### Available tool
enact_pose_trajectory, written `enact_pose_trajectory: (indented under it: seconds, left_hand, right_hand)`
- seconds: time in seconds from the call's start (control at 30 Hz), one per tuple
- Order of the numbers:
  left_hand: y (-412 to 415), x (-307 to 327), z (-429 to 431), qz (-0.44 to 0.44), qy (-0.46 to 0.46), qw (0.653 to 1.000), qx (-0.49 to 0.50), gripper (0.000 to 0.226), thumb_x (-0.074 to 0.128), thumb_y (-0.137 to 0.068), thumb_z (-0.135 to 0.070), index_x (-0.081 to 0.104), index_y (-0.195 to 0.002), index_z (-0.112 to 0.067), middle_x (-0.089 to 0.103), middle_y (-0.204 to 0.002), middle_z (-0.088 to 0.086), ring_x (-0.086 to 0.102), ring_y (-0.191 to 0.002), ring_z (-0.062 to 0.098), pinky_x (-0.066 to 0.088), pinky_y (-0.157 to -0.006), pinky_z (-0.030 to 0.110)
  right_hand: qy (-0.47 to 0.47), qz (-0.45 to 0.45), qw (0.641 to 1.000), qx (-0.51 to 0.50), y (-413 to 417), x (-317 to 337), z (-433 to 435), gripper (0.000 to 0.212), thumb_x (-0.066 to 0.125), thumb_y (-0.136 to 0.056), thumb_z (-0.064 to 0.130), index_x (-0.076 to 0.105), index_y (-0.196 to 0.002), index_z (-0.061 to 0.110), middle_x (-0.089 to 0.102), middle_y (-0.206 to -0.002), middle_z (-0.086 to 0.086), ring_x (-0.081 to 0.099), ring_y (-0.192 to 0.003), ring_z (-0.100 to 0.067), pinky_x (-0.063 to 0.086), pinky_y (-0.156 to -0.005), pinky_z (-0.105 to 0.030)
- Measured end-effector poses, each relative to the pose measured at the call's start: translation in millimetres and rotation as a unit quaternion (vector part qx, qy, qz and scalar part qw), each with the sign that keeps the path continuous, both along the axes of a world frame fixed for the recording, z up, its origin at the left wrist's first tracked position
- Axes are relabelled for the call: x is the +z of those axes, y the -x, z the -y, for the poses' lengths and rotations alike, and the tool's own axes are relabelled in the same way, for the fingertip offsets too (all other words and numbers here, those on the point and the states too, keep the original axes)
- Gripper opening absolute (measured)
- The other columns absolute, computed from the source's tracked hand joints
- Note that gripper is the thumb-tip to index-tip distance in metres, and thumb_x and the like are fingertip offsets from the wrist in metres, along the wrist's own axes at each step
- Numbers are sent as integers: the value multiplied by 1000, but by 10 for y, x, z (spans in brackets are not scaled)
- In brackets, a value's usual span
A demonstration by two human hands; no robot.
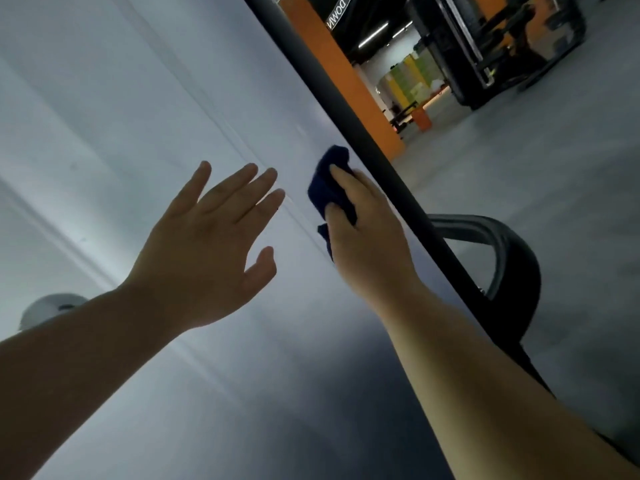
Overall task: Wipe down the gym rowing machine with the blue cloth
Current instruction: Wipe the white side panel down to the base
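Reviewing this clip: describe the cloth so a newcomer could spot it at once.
A long black bar runs diagonally along the edge of a broad pale grey panel. Midway down it, on the panel side, the right hand holds a crumpled dark blue cloth. It is the only dark, soft thing on the pale surface; the left hand nearby holds nothing.

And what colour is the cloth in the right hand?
The cloth is dark navy blue; the head view shows it.
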State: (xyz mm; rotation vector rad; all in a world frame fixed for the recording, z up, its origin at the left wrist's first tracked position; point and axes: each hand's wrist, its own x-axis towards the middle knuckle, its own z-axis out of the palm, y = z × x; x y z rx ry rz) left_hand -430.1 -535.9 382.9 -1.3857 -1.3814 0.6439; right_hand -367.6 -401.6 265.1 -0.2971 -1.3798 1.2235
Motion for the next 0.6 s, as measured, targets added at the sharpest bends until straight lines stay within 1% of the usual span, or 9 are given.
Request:
enact_pose_trajectory:
  seconds: [0.07,0.13,0.2,0.23,0.3,0.37,0.47,0.53,0.6]
  left_hand:
    - [-6,-71,22,5,13,1000,2,61,39,-91,-38,50,-141,-6,39,-153,11,35,-143,25,18,-119,52]
    - [-13,-99,58,7,19,1000,2,60,41,-90,-37,51,-141,-6,39,-153,10,35,-143,25,19,-119,53]
    - [-3,-126,119,6,17,1000,1,59,42,-90,-36,51,-141,-7,39,-154,10,36,-143,25,20,-119,53]
    - [7,-140,153,5,19,1000,-1,59,43,-90,-35,52,-140,-7,39,-154,10,36,-143,26,20,-119,53]
    - [29,-160,219,-1,23,1000,-12,57,45,-90,-33,53,-140,-6,40,-153,10,38,-142,27,22,-118,54]
    - [49,-175,289,0,18,1000,-17,57,44,-91,-33,52,-140,-5,39,-153,11,38,-141,27,23,-117,55]
    - [63,-224,406,11,-6,1000,-12,58,42,-91,-34,51,-141,-5,37,-155,11,37,-142,27,21,-118,54]
    - [77,-277,525,16,-15,1000,-11,59,42,-91,-34,50,-142,-6,36,-155,10,36,-142,27,20,-119,53]
    - [92,-342,640,25,-22,999,-12,60,42,-91,-34,48,-143,-7,34,-156,9,33,-144,26,18,-120,52]
  right_hand:
    - [-25,22,998,-50,62,-151,-33,48,43,-98,24,43,-146,32,38,-153,8,38,-138,-15,29,-118,-39]
    - [138,14,987,-85,118,-542,41,49,45,-97,19,46,-145,27,41,-152,4,38,-139,-18,26,-117,-33]
    - [317,-1,944,-94,150,-857,167,48,43,-99,12,46,-146,21,39,-153,-2,38,-140,-21,30,-117,-34]
    - [344,0,935,-88,172,-874,230,48,42,-100,10,44,-147,19,37,-154,-3,37,-140,-22,32,-117,-36]
    - [282,-17,957,-66,197,-642,309,51,43,-99,9,41,-149,20,33,-155,-3,35,-141,-20,32,-117,-37]
    - [127,-46,990,-49,159,-331,443,50,44,-99,13,42,-148,24,34,-156,0,34,-142,-17,34,-116,-33]
    - [-29,-24,993,-108,193,-436,568,49,46,-96,18,48,-144,24,41,-153,-2,38,-140,-20,38,-114,-34]
    - [97,-21,988,-120,201,-757,513,46,46,-98,14,49,-143,22,40,-153,-4,38,-140,-21,29,-117,-32]
    - [287,-12,954,-84,184,-972,416,46,43,-102,11,43,-146,23,34,-156,-3,32,-142,-17,19,-109,-16]
